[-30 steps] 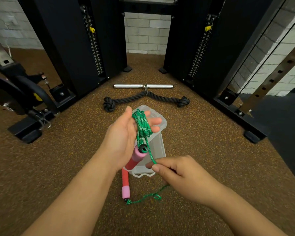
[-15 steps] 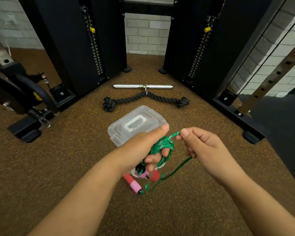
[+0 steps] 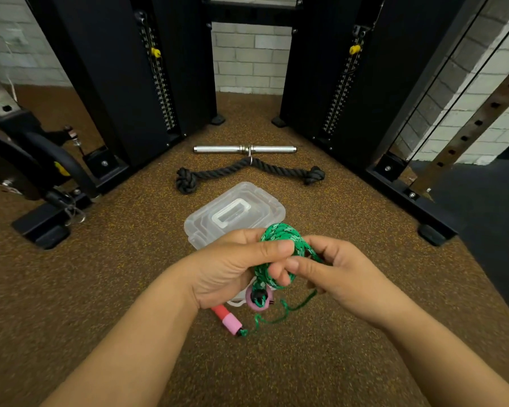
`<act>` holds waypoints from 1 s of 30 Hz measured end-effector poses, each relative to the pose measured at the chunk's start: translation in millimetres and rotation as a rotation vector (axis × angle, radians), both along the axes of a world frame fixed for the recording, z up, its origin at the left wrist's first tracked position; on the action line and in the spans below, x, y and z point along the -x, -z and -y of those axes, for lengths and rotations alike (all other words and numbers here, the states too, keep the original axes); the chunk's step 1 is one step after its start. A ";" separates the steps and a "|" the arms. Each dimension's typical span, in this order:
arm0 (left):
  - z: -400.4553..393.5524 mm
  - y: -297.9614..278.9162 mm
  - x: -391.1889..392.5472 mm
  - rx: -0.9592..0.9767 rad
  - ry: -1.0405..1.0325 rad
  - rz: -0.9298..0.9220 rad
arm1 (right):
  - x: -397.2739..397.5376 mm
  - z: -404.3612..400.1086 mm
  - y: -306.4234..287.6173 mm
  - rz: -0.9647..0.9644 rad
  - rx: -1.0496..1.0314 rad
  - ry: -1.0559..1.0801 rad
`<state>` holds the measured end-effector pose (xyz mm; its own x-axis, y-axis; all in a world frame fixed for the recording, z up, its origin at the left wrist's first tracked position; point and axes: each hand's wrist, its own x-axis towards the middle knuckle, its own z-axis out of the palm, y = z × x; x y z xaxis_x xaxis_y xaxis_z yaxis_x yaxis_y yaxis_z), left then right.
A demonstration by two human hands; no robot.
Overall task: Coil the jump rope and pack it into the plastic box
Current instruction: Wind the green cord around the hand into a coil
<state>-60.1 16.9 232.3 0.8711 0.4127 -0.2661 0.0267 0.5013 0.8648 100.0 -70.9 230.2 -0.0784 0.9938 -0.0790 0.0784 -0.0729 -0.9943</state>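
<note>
Since half a second back: right hand (image 3: 344,277) drawn in from mid-frame right to meet the left hand (image 3: 232,268) at frame centre, fingertips now pinching a strand right at the bundle. Another wrap laid on, likely; short slack left, so coiling looks near done and packing not yet begun.

Left of centre: left hand clamped round the green-and-white braided jump rope (image 3: 279,254), coils bunched thick between thumb and fingers. Below it, one pink-and-red foam handle (image 3: 228,318) lying on the brown speckled floor (image 3: 115,289), a thin green tail trailing rightward. A second pink handle end (image 3: 259,299) hanging beneath the bundle. Just above the hands, clear plastic box (image 3: 235,212), lid shut, touching nothing visible.
</note>
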 end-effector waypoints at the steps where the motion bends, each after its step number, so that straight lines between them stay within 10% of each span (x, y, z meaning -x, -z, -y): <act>1: -1.2 -0.1 0.4 -0.008 -0.015 -0.018 | -0.2 0.5 -1.4 0.024 -0.005 0.029; 11: -1.5 0.3 -3.5 -0.059 -0.088 -0.173 | 9.6 0.0 19.9 0.105 0.018 0.038; 23: -16.4 -4.4 -1.9 0.346 -0.384 0.143 | 17.3 5.7 53.5 0.452 0.147 0.127; 30: -10.8 2.5 -3.8 -0.293 -0.410 -0.349 | 29.2 7.1 33.1 0.702 -0.049 -0.047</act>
<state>-56.3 27.7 229.8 0.5076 0.7952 -0.3318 0.1889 0.2730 0.9433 70.8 -78.0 197.0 -0.0681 0.9943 -0.0821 0.7044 -0.0104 -0.7097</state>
